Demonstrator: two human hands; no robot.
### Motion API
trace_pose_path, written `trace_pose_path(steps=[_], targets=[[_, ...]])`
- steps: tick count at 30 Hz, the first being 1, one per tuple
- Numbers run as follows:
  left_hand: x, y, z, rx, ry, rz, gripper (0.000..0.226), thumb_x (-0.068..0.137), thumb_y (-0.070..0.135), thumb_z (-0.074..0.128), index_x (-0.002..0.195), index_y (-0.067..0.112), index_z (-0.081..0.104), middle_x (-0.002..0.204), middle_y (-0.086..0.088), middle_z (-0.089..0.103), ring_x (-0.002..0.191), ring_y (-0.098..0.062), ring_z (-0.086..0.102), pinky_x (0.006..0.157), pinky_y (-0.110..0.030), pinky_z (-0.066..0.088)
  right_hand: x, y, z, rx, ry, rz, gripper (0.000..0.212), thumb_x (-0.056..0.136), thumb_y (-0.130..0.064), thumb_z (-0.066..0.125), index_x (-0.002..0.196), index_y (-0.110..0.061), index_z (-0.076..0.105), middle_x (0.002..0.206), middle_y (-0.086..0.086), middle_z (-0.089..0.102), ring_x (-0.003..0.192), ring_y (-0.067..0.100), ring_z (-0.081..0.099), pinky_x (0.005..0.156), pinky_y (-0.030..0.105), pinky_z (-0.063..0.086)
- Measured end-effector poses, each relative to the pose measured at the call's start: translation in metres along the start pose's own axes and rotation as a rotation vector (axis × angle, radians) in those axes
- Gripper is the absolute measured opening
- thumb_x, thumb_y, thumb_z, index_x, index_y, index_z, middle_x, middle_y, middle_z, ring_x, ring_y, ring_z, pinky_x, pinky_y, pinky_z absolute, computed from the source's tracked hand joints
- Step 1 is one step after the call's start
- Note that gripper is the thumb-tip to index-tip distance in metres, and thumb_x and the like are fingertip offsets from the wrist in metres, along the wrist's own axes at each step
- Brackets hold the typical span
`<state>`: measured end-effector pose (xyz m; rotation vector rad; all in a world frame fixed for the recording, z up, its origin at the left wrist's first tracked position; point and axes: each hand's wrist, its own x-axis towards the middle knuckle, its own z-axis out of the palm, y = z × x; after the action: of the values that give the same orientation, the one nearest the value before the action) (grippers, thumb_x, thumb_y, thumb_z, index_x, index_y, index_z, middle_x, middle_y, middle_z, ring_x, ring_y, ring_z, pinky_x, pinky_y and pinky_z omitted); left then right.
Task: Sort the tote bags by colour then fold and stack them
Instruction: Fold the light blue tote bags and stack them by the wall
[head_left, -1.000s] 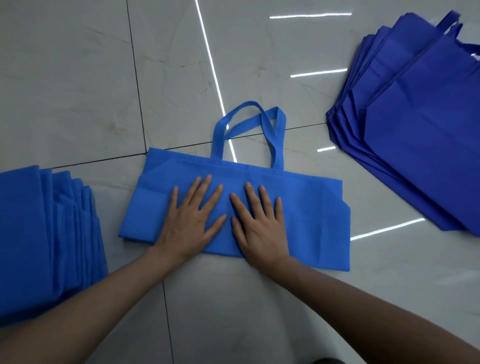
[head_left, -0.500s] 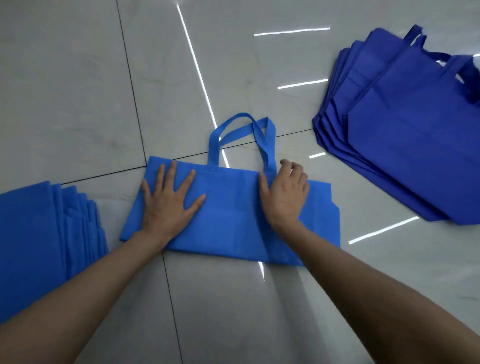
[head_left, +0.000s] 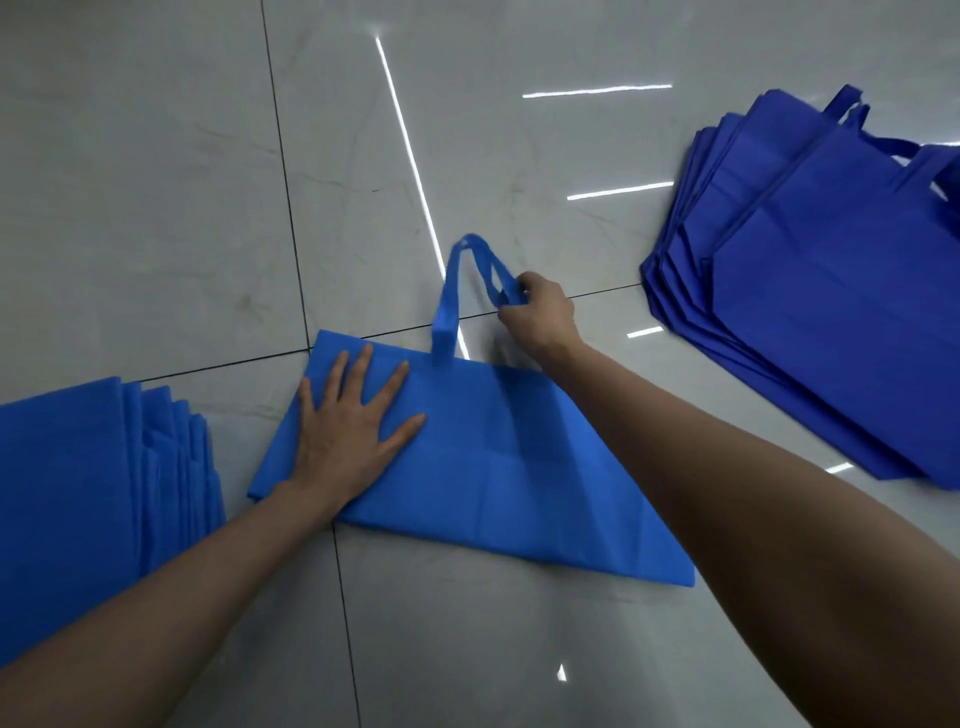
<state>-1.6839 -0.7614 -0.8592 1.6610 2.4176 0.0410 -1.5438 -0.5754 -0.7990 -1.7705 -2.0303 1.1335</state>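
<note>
Glossy pale tiled floor (head_left: 156, 208), ceiling-light streaks reflected in it. Right-hand fingers (head_left: 527, 285) curled round the handles (head_left: 445, 312) of the light blue tote bag (head_left: 493, 467), pinching the straps together just above the bag's top edge, with the strap loop lifted off the floor; right hand (head_left: 543, 314) reaches across the bag. Left-hand fingers (head_left: 363, 371) straight and spread, left hand (head_left: 345, 436) pressing flat on the bag's left part, gripping nothing. Bag lies flat on the floor in front of the person, between a folded light blue stack (head_left: 67, 478) at far left and a fanned pile of darker blue bags (head_left: 831, 312) at right, apart from both. Likely step: tucking the handles down onto the body before folding. Risks: thin fabric on slick tile may slide or skew if the left palm eases off while the straps are pulled; springy straps may pop out of the fold; an uneven crease would make the stack lean.
</note>
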Motion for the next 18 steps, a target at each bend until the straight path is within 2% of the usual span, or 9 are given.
trace_pose_path(steps=[2, 4, 6, 7, 9, 12, 15, 17, 18], targets=[[0.0, 0.001, -0.002, 0.004, -0.019, -0.009, 0.083, 0.072, 0.075, 0.0, 0.147, 0.041, 0.014, 0.158, -0.001, 0.005, 0.144, -0.024, 0.003, 0.111, -0.053, 0.007, -0.011, -0.004, -0.007, 0.244, 0.01, -0.092, 0.02, 0.082, -0.002, 0.052, 0.1, -0.011, 0.049, 0.092, 0.002, 0.059, 0.088, 0.026, 0.057, 0.075, 0.034, 0.048], [0.0, 0.002, -0.005, 0.023, -0.035, -0.014, 0.085, 0.07, 0.076, -0.004, 0.147, 0.042, 0.012, 0.158, -0.001, 0.004, 0.144, -0.025, 0.003, 0.11, -0.051, 0.01, -0.025, -0.006, -0.018, 0.433, -0.035, -0.172, 0.036, 0.081, 0.003, 0.052, 0.109, -0.018, 0.042, 0.097, 0.001, 0.062, 0.087, 0.02, 0.059, 0.075, 0.034, 0.051], [-0.001, 0.003, -0.01, 0.046, -0.043, -0.016, 0.086, 0.069, 0.076, -0.007, 0.147, 0.043, 0.012, 0.158, -0.002, 0.005, 0.142, -0.026, 0.007, 0.108, -0.049, 0.016, -0.045, -0.006, -0.033, 0.442, -0.085, -0.28, 0.056, 0.079, 0.004, 0.05, 0.123, -0.027, 0.036, 0.099, 0.0, 0.06, 0.082, 0.014, 0.056, 0.071, 0.028, 0.049], [-0.001, 0.004, -0.012, 0.057, -0.048, -0.018, 0.087, 0.069, 0.075, -0.008, 0.147, 0.043, 0.012, 0.158, -0.002, 0.006, 0.141, -0.027, 0.009, 0.106, -0.048, 0.018, -0.055, -0.004, -0.04, 0.369, -0.087, -0.359, 0.062, 0.078, 0.002, 0.049, 0.129, -0.03, 0.035, 0.096, -0.002, 0.057, 0.082, 0.013, 0.055, 0.072, 0.026, 0.048], [-0.002, 0.005, -0.018, 0.087, -0.059, -0.021, 0.088, 0.068, 0.074, -0.01, 0.147, 0.042, 0.013, 0.156, -0.004, 0.011, 0.137, -0.028, 0.015, 0.103, -0.046, 0.024, -0.073, 0.008, -0.049, 0.066, -0.027, -0.58, 0.062, 0.074, -0.001, 0.049, 0.132, -0.022, 0.043, 0.09, -0.002, 0.056, 0.084, 0.021, 0.053, 0.08, 0.029, 0.043], [-0.003, 0.009, -0.026, 0.147, -0.087, -0.018, 0.081, 0.077, 0.077, -0.001, 0.148, 0.04, 0.011, 0.154, -0.008, 0.015, 0.131, -0.03, 0.023, 0.099, -0.043, 0.031, -0.1, 0.043, -0.037, -0.405, 0.072, -0.814, 0.055, 0.064, -0.001, 0.042, 0.114, -0.011, 0.061, 0.08, 0.005, 0.055, 0.076, 0.029, 0.05, 0.082, 0.03, 0.032], [-0.006, 0.015, -0.035, 0.176, -0.136, -0.022, 0.07, 0.088, 0.069, 0.018, 0.149, 0.036, 0.009, 0.149, -0.011, 0.019, 0.126, -0.032, 0.028, 0.094, -0.04, 0.037, -0.124, 0.08, -0.014, -0.61, 0.111, -0.864, 0.046, 0.064, -0.002, 0.041, 0.103, -0.008, 0.065, 0.081, 0.007, 0.054, 0.08, 0.028, 0.048, 0.095, 0.039, 0.038], [-0.007, 0.018, -0.039, 0.184, -0.171, -0.018, 0.071, 0.089, 0.068, 0.019, 0.15, 0.034, 0.007, 0.145, -0.012, 0.021, 0.125, -0.033, 0.029, 0.093, -0.038, 0.039, -0.138, 0.099, 0.0, -0.725, 0.118, -0.801, 0.055, 0.062, -0.005, 0.057, 0.117, -0.007, 0.06, 0.092, 0.009, 0.059, 0.096, 0.031, 0.055, 0.1, 0.046, 0.041], [-0.009, 0.019, -0.041, 0.181, -0.194, -0.019, 0.072, 0.089, 0.068, 0.019, 0.15, 0.032, 0.007, 0.145, -0.012, 0.021, 0.126, -0.033, 0.028, 0.095, -0.038, 0.039, -0.145, 0.105, 0.007, -0.76, 0.096, -0.755, 0.062, 0.066, -0.014, 0.058, 0.128, -0.007, 0.053, 0.1, 0.011, 0.06, 0.105, 0.033, 0.057, 0.101, 0.048, 0.04]])
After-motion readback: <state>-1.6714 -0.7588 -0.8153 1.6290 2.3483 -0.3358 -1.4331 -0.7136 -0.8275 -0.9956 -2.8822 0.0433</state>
